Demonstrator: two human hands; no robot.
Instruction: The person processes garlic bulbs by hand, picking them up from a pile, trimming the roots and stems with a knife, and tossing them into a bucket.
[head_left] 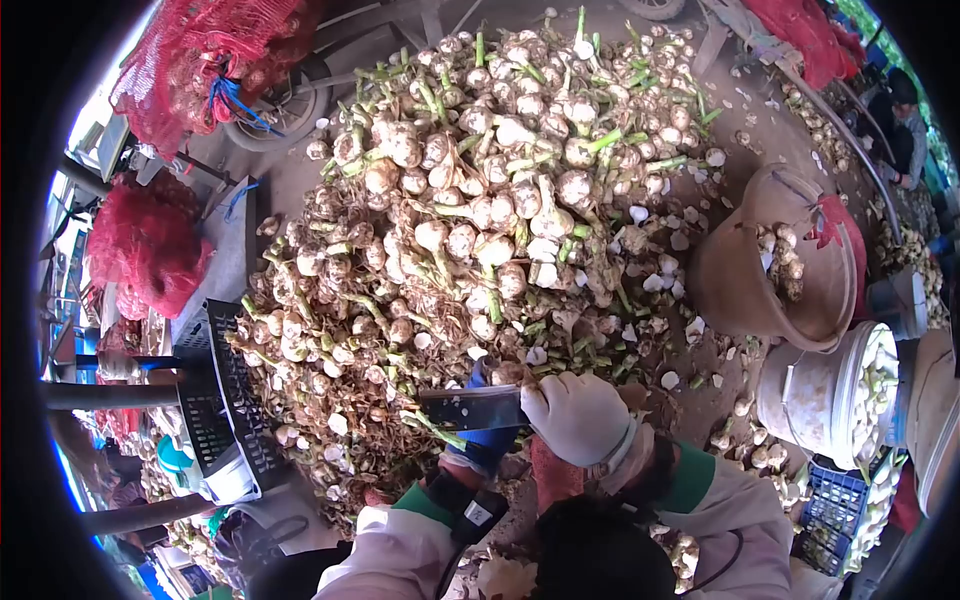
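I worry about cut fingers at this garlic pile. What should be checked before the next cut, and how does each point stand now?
1. Right hand has a full grip on the blade: ok, the white glove is closed round its end.
2. Left hand is protected: ok, it wears a blue glove.
3. Left fingertips are clear of the blade: not ok, they show right at its upper side.
4. Garlic bulb is held steady: cannot tell, the blade hides the grip.
5. White bucket is close by on the right: ok.
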